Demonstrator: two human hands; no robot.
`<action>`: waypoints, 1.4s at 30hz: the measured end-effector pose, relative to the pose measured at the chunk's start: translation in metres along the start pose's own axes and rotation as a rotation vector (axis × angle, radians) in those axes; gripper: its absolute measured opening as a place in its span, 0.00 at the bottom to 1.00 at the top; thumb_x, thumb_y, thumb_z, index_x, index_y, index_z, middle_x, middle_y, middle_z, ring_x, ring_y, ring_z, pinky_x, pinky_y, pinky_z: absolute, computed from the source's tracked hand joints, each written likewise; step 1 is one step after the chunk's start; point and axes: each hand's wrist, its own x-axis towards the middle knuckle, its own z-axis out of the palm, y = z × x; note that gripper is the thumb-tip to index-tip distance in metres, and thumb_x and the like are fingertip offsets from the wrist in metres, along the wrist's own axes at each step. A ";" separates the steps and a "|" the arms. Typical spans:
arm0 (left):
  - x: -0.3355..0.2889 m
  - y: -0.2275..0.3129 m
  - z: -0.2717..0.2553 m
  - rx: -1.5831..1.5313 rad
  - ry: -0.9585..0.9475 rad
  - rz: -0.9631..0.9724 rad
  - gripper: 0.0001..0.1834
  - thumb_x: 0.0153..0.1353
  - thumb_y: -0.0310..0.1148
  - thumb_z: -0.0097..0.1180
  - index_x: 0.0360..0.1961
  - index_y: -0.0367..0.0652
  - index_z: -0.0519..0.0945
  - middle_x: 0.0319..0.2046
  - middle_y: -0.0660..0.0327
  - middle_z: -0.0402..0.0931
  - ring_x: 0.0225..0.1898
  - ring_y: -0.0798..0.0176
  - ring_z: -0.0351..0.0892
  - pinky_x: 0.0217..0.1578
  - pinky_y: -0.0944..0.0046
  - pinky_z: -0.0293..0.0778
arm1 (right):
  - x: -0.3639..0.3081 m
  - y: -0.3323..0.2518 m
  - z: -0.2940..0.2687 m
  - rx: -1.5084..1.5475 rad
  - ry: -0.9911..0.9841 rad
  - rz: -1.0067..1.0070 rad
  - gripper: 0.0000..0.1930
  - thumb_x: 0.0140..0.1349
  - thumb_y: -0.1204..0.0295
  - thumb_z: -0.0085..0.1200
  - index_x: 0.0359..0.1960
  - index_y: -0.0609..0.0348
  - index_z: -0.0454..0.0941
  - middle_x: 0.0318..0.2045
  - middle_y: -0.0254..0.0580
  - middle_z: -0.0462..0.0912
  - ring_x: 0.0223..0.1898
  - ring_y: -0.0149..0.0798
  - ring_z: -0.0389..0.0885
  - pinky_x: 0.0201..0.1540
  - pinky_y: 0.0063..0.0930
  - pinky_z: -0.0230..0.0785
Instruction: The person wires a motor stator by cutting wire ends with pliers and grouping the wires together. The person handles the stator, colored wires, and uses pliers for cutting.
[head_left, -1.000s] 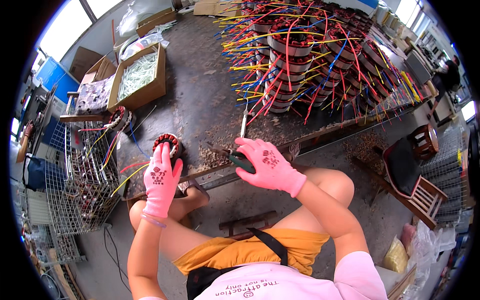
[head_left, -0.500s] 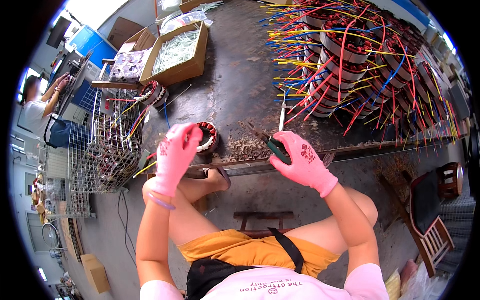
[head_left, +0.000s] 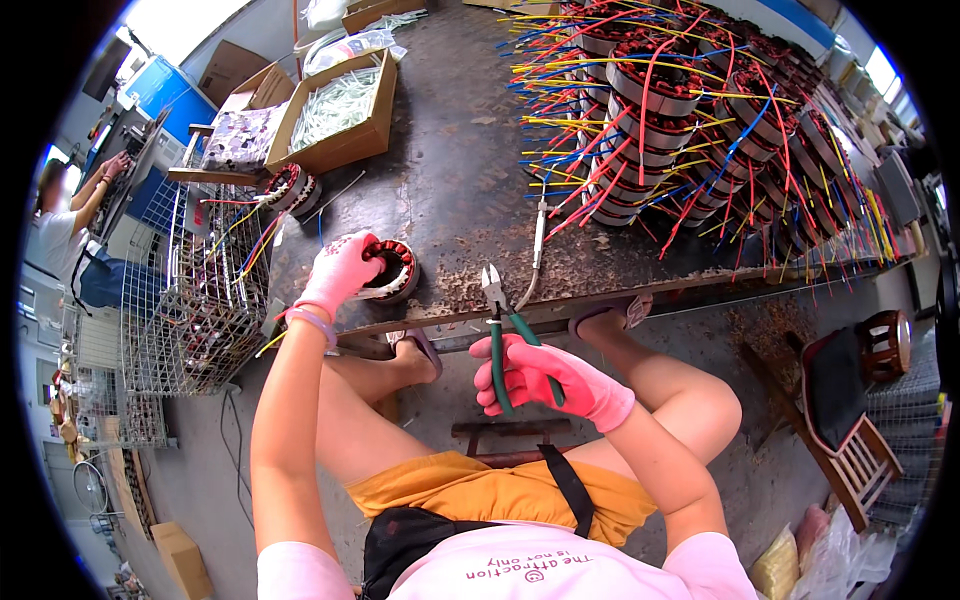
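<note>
The left hand, in a pink glove, rested on a round motor stator with red-brown windings that sat near the front edge of the dark metal desk. Its grip was closed loosely over the near-left rim of the stator, fingers curled on top, so the part lay just under and to the right of the palm.

The right hand, gloved the same, was below the desk edge, above the person's lap, and held green-handled cutting pliers. That grip was clamped around both handles; the metal jaws pointed up and away from the person, reaching the desk's front edge, and looked slightly parted. The pliers' long axis ran nearly straight from the lap toward the desk, tilted a little to the left at the tip.

From the plier tip the stator lay to the left and slightly farther in, near but not touching. The left hand was the one on it; the right hand was well apart from it, on the other side of the pliers.

Wire clippings and scraps littered the desk edge between the two hands. Farther back stood stacked stators with long coloured leads, fanning toward the right. A cardboard box of pale sleeves stood at the back left, and a wire basket holding more wound parts stood beside the desk on the left.
</note>
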 end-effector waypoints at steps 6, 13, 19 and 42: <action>-0.017 0.016 -0.008 -0.122 0.367 0.092 0.19 0.56 0.30 0.62 0.51 0.46 0.79 0.43 0.52 0.74 0.40 0.47 0.80 0.42 0.55 0.77 | 0.003 0.030 0.000 0.177 0.048 0.014 0.25 0.78 0.58 0.40 0.68 0.63 0.62 0.50 0.48 0.80 0.53 0.46 0.81 0.61 0.45 0.73; -0.040 0.020 0.020 -0.286 0.465 0.235 0.28 0.51 0.42 0.71 0.53 0.44 0.78 0.47 0.52 0.74 0.45 0.45 0.79 0.43 0.51 0.78 | 0.028 0.066 0.028 0.168 0.177 0.105 0.28 0.77 0.55 0.43 0.70 0.60 0.59 0.50 0.46 0.79 0.51 0.43 0.82 0.57 0.40 0.76; -0.043 0.030 0.025 -0.768 0.126 0.156 0.29 0.61 0.35 0.66 0.61 0.40 0.73 0.49 0.54 0.79 0.50 0.63 0.79 0.54 0.62 0.74 | 0.042 0.062 0.036 0.014 0.282 0.160 0.28 0.76 0.51 0.45 0.67 0.58 0.63 0.44 0.42 0.80 0.41 0.38 0.84 0.45 0.35 0.80; -0.041 0.051 0.027 -0.966 0.041 0.182 0.22 0.58 0.31 0.61 0.54 0.37 0.79 0.47 0.55 0.80 0.48 0.61 0.79 0.53 0.62 0.73 | 0.057 0.061 0.017 0.148 0.203 0.114 0.29 0.77 0.49 0.38 0.64 0.62 0.67 0.44 0.47 0.81 0.41 0.44 0.84 0.50 0.41 0.78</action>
